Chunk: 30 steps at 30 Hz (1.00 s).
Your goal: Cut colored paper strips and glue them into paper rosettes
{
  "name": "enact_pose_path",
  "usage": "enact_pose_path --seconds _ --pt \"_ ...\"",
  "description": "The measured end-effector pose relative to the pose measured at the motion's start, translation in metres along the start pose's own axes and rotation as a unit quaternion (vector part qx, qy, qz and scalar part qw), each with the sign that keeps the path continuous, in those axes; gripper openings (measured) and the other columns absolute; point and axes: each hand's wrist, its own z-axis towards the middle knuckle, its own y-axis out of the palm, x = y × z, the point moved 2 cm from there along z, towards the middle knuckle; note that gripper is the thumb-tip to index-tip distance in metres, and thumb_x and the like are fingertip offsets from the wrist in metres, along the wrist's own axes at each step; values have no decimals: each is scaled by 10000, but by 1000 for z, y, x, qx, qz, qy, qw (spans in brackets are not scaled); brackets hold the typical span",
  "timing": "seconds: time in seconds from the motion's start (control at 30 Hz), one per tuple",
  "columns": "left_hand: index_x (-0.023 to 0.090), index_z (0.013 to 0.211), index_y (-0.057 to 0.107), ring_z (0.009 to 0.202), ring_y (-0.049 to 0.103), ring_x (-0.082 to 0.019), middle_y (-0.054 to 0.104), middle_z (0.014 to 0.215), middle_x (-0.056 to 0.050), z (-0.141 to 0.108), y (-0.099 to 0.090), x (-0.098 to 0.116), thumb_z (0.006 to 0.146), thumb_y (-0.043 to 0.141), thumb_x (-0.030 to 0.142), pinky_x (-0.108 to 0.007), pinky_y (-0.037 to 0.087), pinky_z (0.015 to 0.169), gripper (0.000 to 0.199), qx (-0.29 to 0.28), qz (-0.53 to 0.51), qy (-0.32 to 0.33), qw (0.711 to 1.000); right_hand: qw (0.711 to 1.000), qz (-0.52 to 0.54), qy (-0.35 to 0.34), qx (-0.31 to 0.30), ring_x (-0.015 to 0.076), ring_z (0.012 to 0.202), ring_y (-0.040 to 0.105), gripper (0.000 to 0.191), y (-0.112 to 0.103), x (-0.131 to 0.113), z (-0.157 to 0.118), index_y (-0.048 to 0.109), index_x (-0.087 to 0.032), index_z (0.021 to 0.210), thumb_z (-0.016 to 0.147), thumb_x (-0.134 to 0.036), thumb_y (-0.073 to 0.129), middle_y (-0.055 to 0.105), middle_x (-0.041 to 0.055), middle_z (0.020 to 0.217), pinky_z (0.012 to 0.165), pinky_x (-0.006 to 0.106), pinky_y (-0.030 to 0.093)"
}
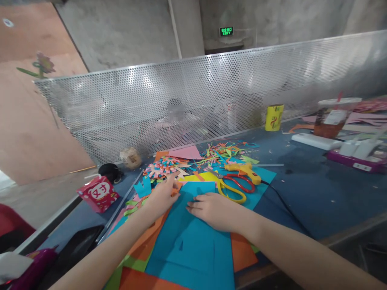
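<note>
The blue sheet (193, 241) lies at the lower center of the frame, on orange and green paper, over the bench (290, 201). The right hand (211, 209) is laid palm down on its upper part, fingers slightly spread and extended toward the left. The left hand (163, 195) is at the sheet's upper left edge, fingers partly bent and a little apart; whether its fingertips grip the paper cannot be determined. Scissors with yellow handles (234, 193) and scissors with red handles (242, 182) are positioned right of center, beside a yellow glue gun (246, 171). A fringed paper flower (161, 167) is located beyond the left hand. Paper scraps (223, 151) are piled behind the scissors. A red drink carton (99, 194) stands at the left of the frame.
</note>
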Motion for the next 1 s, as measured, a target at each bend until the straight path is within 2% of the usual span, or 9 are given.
enact_pose_path --seconds 0.17,0.33,0.47,0.6,0.67,0.73,0.8,0.9,1.0 --pt "197 1324 271 892 618 -201 662 977 -71 5 5 -3 771 476 171 -306 453 770 591 -15 7 -24 1000 1000 -1 4 -4 183 1035 529 347 -3 0 0 517 -118 1188 858 -121 411 591 64 1176 771 311 467" --pt "193 1313 307 857 627 -211 677 872 -65 11 10 5 770 442 123 -309 454 735 564 -24 19 -27 999 1000 -4 2 -7 194 1025 533 341 -1 0 0 518 -115 1183 859 -118 410 596 53 1168 764 310 465" --pt "144 1255 365 834 633 -223 665 824 -87 17 7 3 767 441 131 -345 463 744 494 12 -29 -30 999 1000 -3 5 -12 182 1045 532 354 0 1 0 513 -134 1198 861 -117 405 580 62 1192 801 297 454" --pt "123 1222 308 782 652 -171 652 843 -72 21 -7 -12 811 401 241 -297 509 680 438 60 -128 -41 989 1000 6 10 -6 184 1080 520 370 1 1 -1 500 -140 1219 864 -120 397 570 67 1206 819 316 458" --pt "130 1174 334 774 654 -160 645 867 -75 19 -13 -18 822 374 285 -283 520 652 387 71 -165 -39 983 1000 9 9 -8 190 1087 518 371 2 1 -1 501 -135 1220 865 -124 394 570 70 1205 835 327 457" --pt "149 1084 417 773 649 -158 643 837 -57 13 -15 -19 790 423 291 -285 521 663 326 65 -183 -31 980 1000 10 10 -11 190 1094 514 372 2 1 -1 502 -139 1222 867 -123 388 565 64 1213 856 326 449" --pt "167 1012 480 775 639 -162 638 791 -32 6 -14 -17 731 498 255 -287 516 677 295 50 -185 -23 981 1000 12 12 -15 191 1103 509 376 2 1 -1 499 -145 1226 871 -120 377 553 54 1229 865 323 446" --pt "179 1014 513 736 628 -169 632 751 -13 -5 -15 -13 675 561 228 -286 509 647 346 32 -177 -28 983 1000 17 12 -18 203 1114 501 381 3 1 -1 488 -140 1235 875 -120 364 539 44 1245 864 340 453" --pt "180 962 569 637 613 -170 635 683 -3 -19 -27 -10 655 598 269 -290 496 609 320 18 -159 -48 986 1000 20 7 -16 209 1118 498 379 4 1 -1 488 -131 1235 875 -130 369 533 46 1251 876 354 450"
